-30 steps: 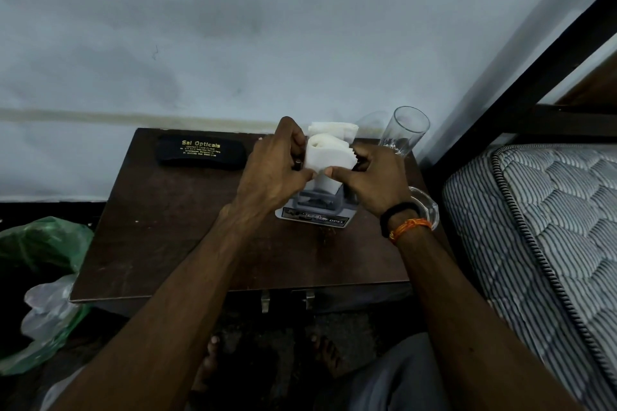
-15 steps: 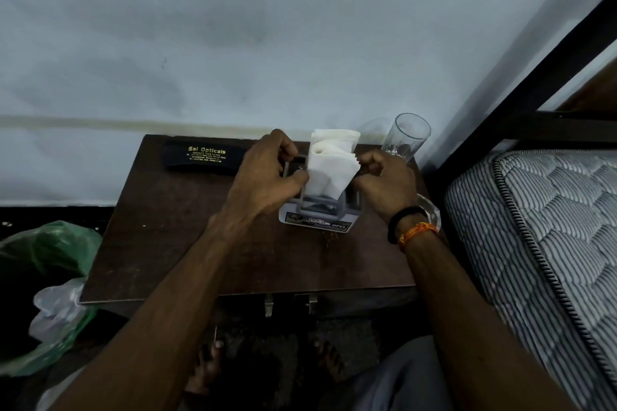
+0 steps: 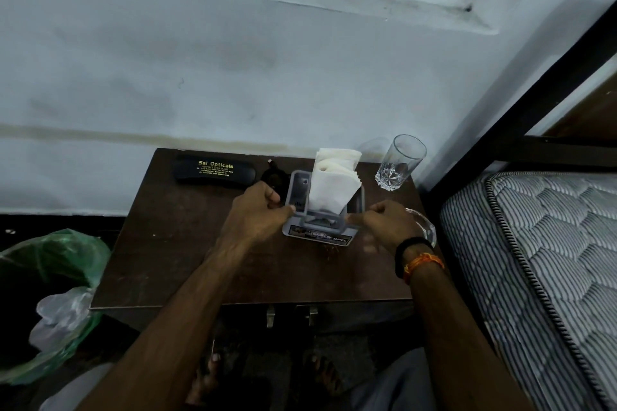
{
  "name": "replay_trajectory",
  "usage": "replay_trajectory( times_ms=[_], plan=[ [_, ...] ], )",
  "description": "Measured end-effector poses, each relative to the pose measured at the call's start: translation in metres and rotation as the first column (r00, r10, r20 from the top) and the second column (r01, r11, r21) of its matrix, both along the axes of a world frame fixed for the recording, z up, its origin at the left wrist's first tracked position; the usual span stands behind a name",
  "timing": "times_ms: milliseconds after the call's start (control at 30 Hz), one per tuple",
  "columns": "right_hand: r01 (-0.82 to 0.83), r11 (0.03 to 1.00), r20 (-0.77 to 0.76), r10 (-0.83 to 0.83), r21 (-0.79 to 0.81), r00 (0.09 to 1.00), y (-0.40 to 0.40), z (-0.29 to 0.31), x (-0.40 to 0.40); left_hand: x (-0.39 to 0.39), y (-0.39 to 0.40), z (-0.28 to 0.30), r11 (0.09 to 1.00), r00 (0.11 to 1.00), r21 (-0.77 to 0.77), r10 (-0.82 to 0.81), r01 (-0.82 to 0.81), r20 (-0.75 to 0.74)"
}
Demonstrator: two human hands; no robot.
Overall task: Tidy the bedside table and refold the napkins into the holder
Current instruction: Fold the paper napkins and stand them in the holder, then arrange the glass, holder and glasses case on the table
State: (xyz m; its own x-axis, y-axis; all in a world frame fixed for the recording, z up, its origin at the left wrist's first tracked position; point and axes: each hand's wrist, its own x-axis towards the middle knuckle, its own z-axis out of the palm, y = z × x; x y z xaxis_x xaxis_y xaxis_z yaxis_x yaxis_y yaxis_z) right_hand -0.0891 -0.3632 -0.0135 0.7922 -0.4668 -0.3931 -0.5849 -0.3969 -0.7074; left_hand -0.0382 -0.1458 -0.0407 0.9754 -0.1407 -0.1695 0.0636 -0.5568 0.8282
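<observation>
A grey plastic napkin holder [image 3: 320,232] stands at the back middle of the dark wooden bedside table [image 3: 180,243]. White folded napkins [image 3: 330,187] stick up out of it, leaning slightly right. My left hand [image 3: 257,213] has its fingers curled and its thumb pressed against the holder's left wall. My right hand [image 3: 380,222] touches the holder's right front corner with its fingertips. Neither hand touches the napkins. The holder sits between the two hands.
A black spectacle case [image 3: 215,170] lies at the back left, with a small dark object [image 3: 273,177] beside it. A drinking glass [image 3: 399,162] stands back right, a clear glass dish [image 3: 424,223] by my right wrist. Green bin bag [image 3: 50,264] left, mattress [image 3: 534,260] right.
Both hands let go of the napkins and dropped to the sides of the holder. The napkins now stand in the holder on their own.
</observation>
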Motion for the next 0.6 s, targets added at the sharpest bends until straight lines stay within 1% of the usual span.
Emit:
replay_trajectory(
  times_ms=[67,133,233,267,333,400,433,533,600],
  plan=[
    [-0.007,0.994,-0.079,0.015,0.105,0.997,0.001,0.003,-0.002,0.001,0.002,-0.003,1.000,0.998,0.009,-0.008,0.008,-0.060],
    [-0.005,0.984,-0.129,0.028,0.178,0.991,0.002,0.005,-0.002,0.001,0.005,-0.001,0.999,0.991,0.011,-0.032,0.033,-0.127],
    [-0.056,0.979,-0.173,0.091,0.198,0.981,-0.001,0.005,-0.001,0.000,0.011,0.000,0.993,0.978,0.059,-0.085,0.098,-0.189],
    [-0.076,0.980,-0.190,0.111,0.184,0.975,-0.002,0.005,-0.001,-0.002,0.011,-0.001,0.986,0.975,0.103,-0.110,0.131,-0.191],
    [-0.111,0.985,-0.207,0.136,0.130,0.969,-0.007,0.004,-0.001,-0.009,0.007,-0.007,0.949,0.980,0.259,-0.152,0.180,-0.126],
    [-0.112,0.992,-0.207,0.121,0.058,0.971,-0.011,0.004,-0.001,-0.019,-0.003,-0.017,0.869,0.983,0.462,-0.181,0.180,-0.042],
    [-0.098,0.995,-0.201,0.100,0.024,0.974,-0.012,0.005,-0.002,-0.025,-0.008,-0.023,0.834,0.983,0.526,-0.183,0.166,-0.019],
    [-0.101,0.992,-0.173,0.087,-0.071,0.981,-0.017,0.006,-0.002,-0.040,-0.021,-0.042,0.793,0.985,0.591,-0.170,0.149,-0.021],
    [-0.081,0.994,-0.156,0.069,-0.071,0.985,-0.019,0.002,-0.001,-0.045,-0.026,-0.058,0.754,0.985,0.641,-0.174,0.145,-0.018]
  ],
)
